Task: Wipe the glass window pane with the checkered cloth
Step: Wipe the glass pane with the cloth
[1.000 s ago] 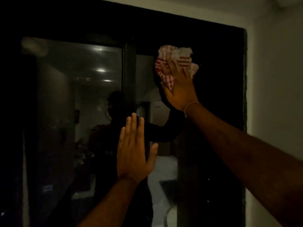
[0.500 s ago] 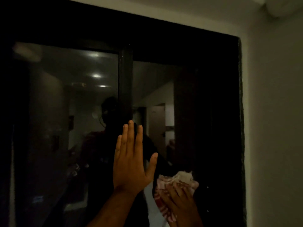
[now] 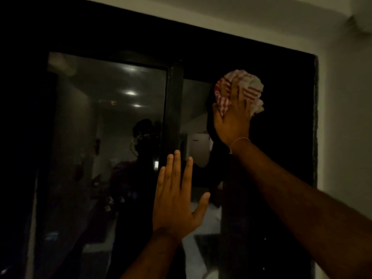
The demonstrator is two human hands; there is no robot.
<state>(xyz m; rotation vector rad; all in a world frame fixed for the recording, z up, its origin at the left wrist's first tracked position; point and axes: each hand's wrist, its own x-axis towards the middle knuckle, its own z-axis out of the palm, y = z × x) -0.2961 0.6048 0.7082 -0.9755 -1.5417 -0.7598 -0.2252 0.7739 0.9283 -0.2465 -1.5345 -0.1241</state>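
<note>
A dark glass window pane (image 3: 281, 137) fills the right half of a black frame. High on that pane, my right hand (image 3: 233, 119) presses a bunched red-and-white checkered cloth (image 3: 251, 91) flat against the glass. Lower down and to the left, my left hand (image 3: 177, 200) lies flat with fingers spread, its fingertips over the vertical frame bar (image 3: 174, 109) between the two panes. It holds nothing. The left pane (image 3: 100, 127) shows a dim reflection of the room and of a person.
The black window frame (image 3: 221, 47) borders the glass at the top and right. A pale wall (image 3: 346, 137) stands to the right of the frame, with the ceiling above. The scene is dim.
My right hand swept the cloth down to the lower part of the pane and has come back up to the top. My left hand has stayed flat in about the same place.
</note>
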